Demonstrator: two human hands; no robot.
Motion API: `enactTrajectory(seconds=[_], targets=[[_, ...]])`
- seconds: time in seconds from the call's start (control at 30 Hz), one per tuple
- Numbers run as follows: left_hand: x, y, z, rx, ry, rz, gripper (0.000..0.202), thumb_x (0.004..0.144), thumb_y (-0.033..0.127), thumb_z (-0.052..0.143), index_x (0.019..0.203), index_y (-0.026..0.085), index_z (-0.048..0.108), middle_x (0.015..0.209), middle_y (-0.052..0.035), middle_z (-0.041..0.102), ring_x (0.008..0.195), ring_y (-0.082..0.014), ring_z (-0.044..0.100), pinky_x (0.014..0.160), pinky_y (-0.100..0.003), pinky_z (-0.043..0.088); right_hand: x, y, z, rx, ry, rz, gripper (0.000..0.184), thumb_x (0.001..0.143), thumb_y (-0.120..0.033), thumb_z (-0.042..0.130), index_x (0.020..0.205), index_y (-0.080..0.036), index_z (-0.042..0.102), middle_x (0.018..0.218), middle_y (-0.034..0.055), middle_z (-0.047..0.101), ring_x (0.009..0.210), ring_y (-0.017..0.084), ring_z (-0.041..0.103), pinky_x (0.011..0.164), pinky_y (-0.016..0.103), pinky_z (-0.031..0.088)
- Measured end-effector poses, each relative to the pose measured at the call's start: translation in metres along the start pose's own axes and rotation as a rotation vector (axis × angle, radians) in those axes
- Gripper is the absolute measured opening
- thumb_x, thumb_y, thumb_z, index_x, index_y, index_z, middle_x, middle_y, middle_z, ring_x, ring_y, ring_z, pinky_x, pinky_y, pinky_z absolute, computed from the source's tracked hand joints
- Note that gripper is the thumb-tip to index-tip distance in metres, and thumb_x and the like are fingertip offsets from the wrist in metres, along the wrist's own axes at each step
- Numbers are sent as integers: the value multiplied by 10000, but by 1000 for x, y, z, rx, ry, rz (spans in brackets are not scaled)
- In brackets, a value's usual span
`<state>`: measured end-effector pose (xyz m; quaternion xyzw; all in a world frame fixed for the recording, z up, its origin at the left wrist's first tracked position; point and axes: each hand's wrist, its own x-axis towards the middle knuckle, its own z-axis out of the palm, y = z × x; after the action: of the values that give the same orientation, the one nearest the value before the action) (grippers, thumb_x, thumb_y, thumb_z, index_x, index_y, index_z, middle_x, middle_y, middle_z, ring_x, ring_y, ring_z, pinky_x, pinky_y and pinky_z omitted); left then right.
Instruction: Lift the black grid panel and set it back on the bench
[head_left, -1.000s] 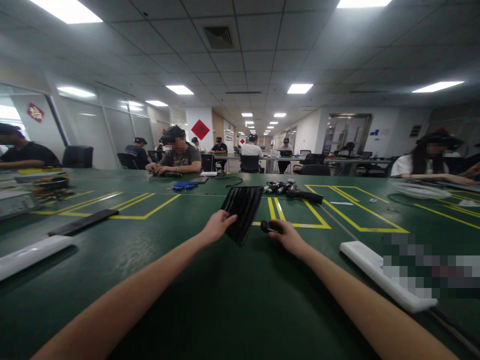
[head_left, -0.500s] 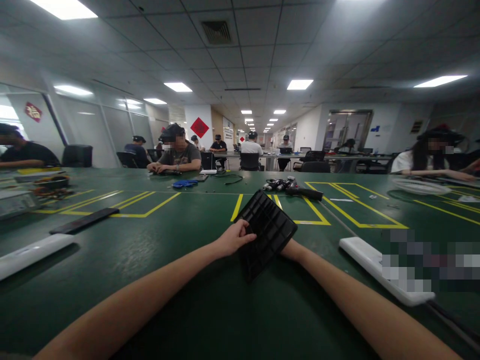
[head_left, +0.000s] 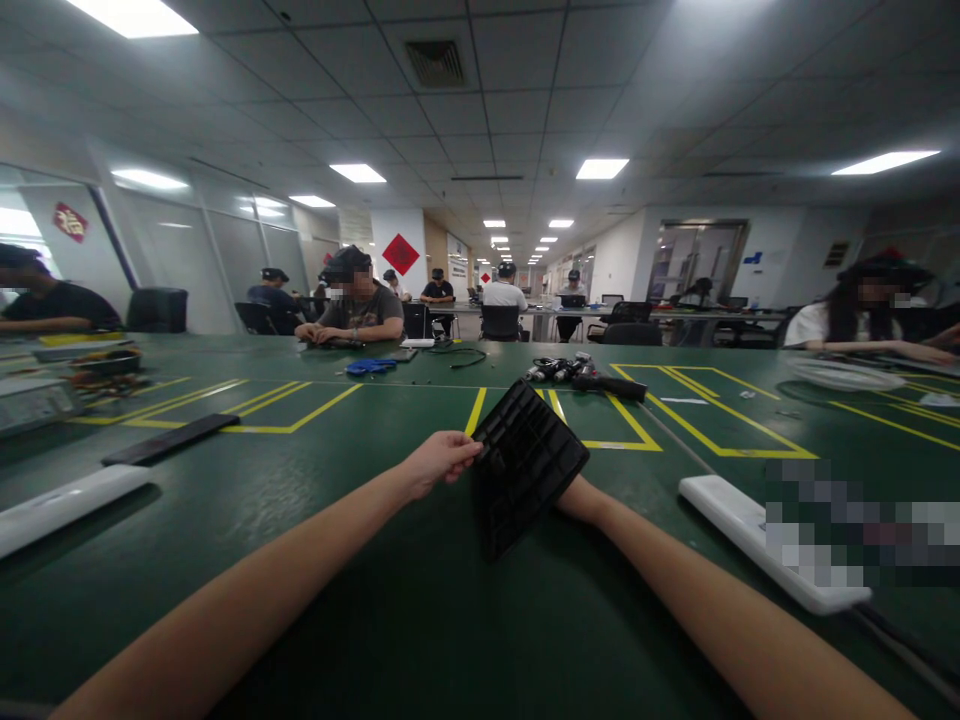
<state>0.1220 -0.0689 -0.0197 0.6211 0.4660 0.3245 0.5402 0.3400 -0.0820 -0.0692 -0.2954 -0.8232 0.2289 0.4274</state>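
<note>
A black plastic tray (head_left: 529,455), divided by ribs into a grid, is held tilted above the green table (head_left: 337,590) in front of me. My left hand (head_left: 442,462) is closed in a pinch at its left edge, thumb and fingertips pressed together; a small thing between them would be hidden. Behind the lower right side of the tray is my right hand (head_left: 577,497), gripping it from the back with its fingers out of sight.
A white power strip (head_left: 772,540) lies on the right, a white bar (head_left: 67,510) and a black bar (head_left: 172,440) on the left. Beyond the tray are bundled cables (head_left: 559,368), a black handle-like object (head_left: 611,386) and a blue item (head_left: 371,367). Several people sit around.
My left hand has moved left, from over the tray's ribbed face out to its left edge. The tray has turned and shifted slightly left; my right hand stays behind it.
</note>
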Motion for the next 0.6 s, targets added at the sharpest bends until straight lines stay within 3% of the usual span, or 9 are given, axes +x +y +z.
enactTrajectory(seconds=[0.13,0.23,0.47,0.6], targets=[[-2,0,4,16,-100,61,217,710,255,595,866,133,506,584,45,525,432,-39,418,406,-168,316,1,-4,0,20,-12,1,407,834,-391,475,1214,-249,507,1307,54,489,1216,239,416,1038,464,280],[-2,-2,8,28,-122,102,205,728,261,577,861,150,468,617,19,574,450,-60,472,407,-175,344,1,-6,1,35,-18,5,381,837,-386,471,1187,-248,529,1273,50,523,1194,237,440,1022,464,306],[-1,-7,16,-130,-160,9,242,702,330,614,790,171,454,531,79,455,334,-5,308,329,-125,136,2,-5,2,49,-33,9,354,840,-377,470,1155,-240,557,1250,47,542,1197,236,435,1036,456,292],[3,-12,19,-187,-187,-17,271,681,340,632,784,178,440,533,86,432,322,2,278,335,-123,103,3,-3,3,49,-49,9,342,836,-375,480,1137,-241,572,1243,45,549,1207,233,424,1042,447,286]])
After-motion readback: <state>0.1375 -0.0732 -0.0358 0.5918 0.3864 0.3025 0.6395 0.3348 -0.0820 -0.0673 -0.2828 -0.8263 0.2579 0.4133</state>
